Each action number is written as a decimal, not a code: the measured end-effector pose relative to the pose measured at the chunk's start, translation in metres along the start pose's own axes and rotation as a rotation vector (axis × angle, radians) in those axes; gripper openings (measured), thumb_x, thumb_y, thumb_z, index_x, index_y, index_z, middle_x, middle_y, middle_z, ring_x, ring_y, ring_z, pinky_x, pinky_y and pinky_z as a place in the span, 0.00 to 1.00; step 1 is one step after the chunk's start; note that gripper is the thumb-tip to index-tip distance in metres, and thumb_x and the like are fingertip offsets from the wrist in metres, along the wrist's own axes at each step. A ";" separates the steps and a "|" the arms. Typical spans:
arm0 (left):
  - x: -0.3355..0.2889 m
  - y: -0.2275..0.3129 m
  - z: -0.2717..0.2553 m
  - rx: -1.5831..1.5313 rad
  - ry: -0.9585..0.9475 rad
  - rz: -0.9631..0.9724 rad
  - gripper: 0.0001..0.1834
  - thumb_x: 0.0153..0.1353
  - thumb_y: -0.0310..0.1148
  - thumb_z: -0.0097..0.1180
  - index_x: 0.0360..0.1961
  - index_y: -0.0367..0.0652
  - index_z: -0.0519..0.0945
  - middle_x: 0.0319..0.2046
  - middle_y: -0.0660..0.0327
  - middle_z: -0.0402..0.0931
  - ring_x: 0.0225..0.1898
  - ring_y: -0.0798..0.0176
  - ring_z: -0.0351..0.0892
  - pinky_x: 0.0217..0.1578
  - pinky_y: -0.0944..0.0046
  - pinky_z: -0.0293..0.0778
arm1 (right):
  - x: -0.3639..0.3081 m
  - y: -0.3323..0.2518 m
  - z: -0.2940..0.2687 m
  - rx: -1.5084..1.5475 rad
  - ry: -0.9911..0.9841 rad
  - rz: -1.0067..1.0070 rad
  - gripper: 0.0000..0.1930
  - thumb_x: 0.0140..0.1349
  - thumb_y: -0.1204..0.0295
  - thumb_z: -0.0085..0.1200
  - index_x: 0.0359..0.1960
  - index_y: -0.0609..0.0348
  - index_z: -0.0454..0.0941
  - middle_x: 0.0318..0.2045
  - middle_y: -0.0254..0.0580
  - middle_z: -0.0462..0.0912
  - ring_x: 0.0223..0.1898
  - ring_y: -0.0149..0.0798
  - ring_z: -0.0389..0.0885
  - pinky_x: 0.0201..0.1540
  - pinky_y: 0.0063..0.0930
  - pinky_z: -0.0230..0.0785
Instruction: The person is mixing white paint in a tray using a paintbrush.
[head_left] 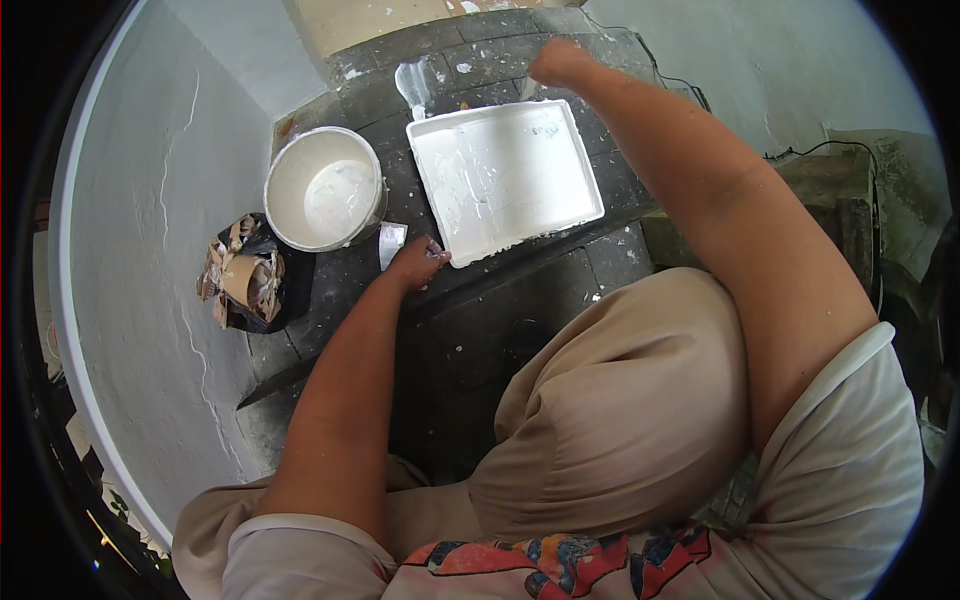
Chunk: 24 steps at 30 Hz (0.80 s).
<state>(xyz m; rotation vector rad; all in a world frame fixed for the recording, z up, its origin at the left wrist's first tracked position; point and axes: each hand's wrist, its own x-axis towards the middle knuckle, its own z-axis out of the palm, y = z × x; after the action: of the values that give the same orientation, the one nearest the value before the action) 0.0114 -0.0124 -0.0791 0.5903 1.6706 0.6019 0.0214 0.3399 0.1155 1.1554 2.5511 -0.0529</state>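
A shallow white paint tray (510, 180), coated inside with wet white paint, lies on dark tiles in front of me. My left hand (416, 266) is closed at its near left corner, its paint-marked fingertips pinching the rim. Just past the tray's far right corner, my right hand (562, 64) is closed, knuckles up. A thin pale piece shows below that fist, too small to name. Left of the tray stands a white bucket (375, 205) with white paint at its bottom. A small white packet (392, 244) lies between the bucket and my left hand.
A black bag (265, 318) with torn brown cardboard sits against the cracked grey wall (135, 240) on the left. A pale smear-like shape (412, 88) is beyond the tray. A dark cable (820, 146) runs along the right wall. The tiled ledge drops to a lower step nearer me.
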 end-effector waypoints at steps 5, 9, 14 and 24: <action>0.006 0.019 0.005 0.010 -0.016 0.039 0.20 0.58 0.45 0.61 0.40 0.38 0.73 0.32 0.53 0.77 0.29 0.59 0.77 0.29 0.57 0.74 | 0.017 0.028 0.018 0.114 -0.363 0.127 0.15 0.59 0.58 0.47 0.23 0.55 0.76 0.19 0.41 0.75 0.16 0.35 0.71 0.18 0.34 0.63; -0.007 0.017 0.006 -0.001 0.006 0.023 0.19 0.59 0.43 0.59 0.41 0.38 0.73 0.33 0.52 0.77 0.28 0.58 0.78 0.29 0.57 0.75 | -0.005 -0.007 0.010 0.140 -0.616 0.306 0.20 0.67 0.55 0.40 0.18 0.51 0.62 0.09 0.28 0.57 0.08 0.25 0.49 0.12 0.26 0.43; -0.004 0.015 0.010 0.087 0.084 0.066 0.18 0.59 0.42 0.58 0.41 0.38 0.74 0.36 0.48 0.78 0.40 0.49 0.78 0.41 0.56 0.72 | -0.007 -0.040 0.002 0.079 -0.889 0.051 0.20 0.65 0.56 0.46 0.21 0.56 0.63 0.13 0.31 0.57 0.12 0.27 0.49 0.15 0.25 0.42; -0.014 0.029 0.014 0.250 0.159 0.124 0.17 0.60 0.38 0.54 0.43 0.36 0.73 0.42 0.42 0.77 0.46 0.40 0.76 0.46 0.50 0.71 | -0.016 -0.088 0.013 0.153 -0.738 -0.104 0.19 0.65 0.56 0.40 0.23 0.56 0.67 0.14 0.35 0.62 0.13 0.29 0.54 0.17 0.30 0.46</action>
<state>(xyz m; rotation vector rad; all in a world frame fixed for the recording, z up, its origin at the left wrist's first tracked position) 0.0293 0.0008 -0.0519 0.8501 1.8848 0.5435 -0.0304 0.2674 0.0993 0.8357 1.9582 -0.5919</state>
